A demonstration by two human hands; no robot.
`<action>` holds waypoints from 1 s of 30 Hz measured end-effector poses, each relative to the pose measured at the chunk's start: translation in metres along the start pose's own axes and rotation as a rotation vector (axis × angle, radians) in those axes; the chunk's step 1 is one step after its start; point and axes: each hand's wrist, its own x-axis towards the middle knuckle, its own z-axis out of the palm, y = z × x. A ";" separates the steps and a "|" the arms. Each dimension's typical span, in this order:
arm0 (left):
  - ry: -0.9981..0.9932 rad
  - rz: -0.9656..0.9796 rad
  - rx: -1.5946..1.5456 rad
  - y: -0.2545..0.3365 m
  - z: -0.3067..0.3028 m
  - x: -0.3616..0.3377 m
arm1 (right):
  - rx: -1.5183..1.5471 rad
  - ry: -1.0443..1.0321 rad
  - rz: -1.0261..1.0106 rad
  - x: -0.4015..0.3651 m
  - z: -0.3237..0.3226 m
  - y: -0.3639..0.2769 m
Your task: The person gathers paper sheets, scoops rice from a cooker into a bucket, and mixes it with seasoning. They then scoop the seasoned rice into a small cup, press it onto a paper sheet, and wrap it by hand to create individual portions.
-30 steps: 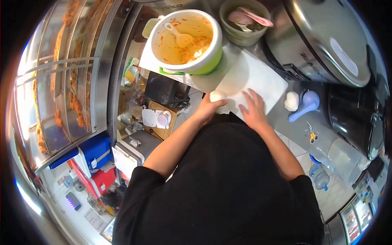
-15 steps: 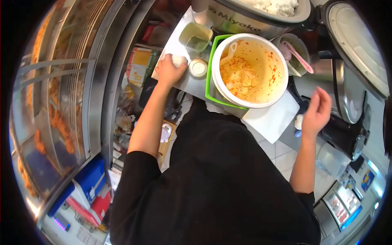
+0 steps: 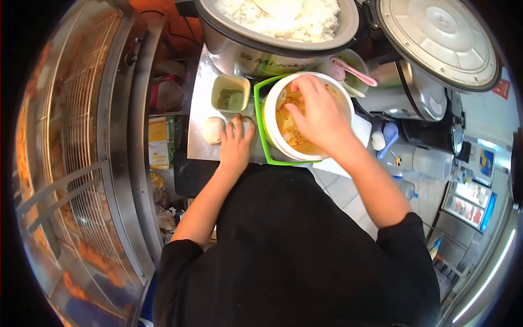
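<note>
My right hand (image 3: 322, 114) reaches into the white round tub (image 3: 274, 131), its fingers bent and the thumb apart, with part of the tub's inside hidden under it. Orange-coloured rice with red bits (image 3: 292, 131) lies in the tub. A bright green handle (image 3: 260, 117) curves round the tub's left side. On the metal counter my left hand (image 3: 238, 143) has its fingers spread over a small round container, which they mostly cover. Just left of those fingertips rests a white rounded ball (image 3: 213, 131). Behind it stands a squarish, see-through container (image 3: 231, 94) with something greenish inside.
A large rice cooker marked Miyako (image 3: 239, 61) full of white rice (image 3: 283, 30) stands behind the tub, its lid (image 3: 438, 38) raised. Nearby sits a bowl with a pink spoon (image 3: 357, 73). A blue ladle (image 3: 388, 136) lies at right. A display cabinet (image 3: 92, 174) lines the left.
My left hand has left the white ball and moved right onto the small round container. My right hand has come from the right side into the tub. The camera view has shifted.
</note>
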 end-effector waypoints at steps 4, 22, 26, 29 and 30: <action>-0.093 0.034 -0.091 -0.008 -0.003 0.007 | 0.055 0.206 -0.214 -0.004 0.033 0.024; -0.092 -0.496 -0.893 -0.069 -0.142 -0.040 | -0.742 -0.093 -0.706 0.015 0.029 0.085; -0.105 -0.652 -1.451 -0.061 -0.167 -0.020 | -1.067 -0.201 -0.782 0.016 0.041 0.094; -0.073 -0.580 -1.649 -0.056 -0.176 -0.010 | -1.091 -0.348 -0.810 0.014 0.048 0.100; -0.069 -0.586 -1.655 -0.055 -0.177 -0.008 | -1.047 -0.419 -0.767 0.013 0.049 0.100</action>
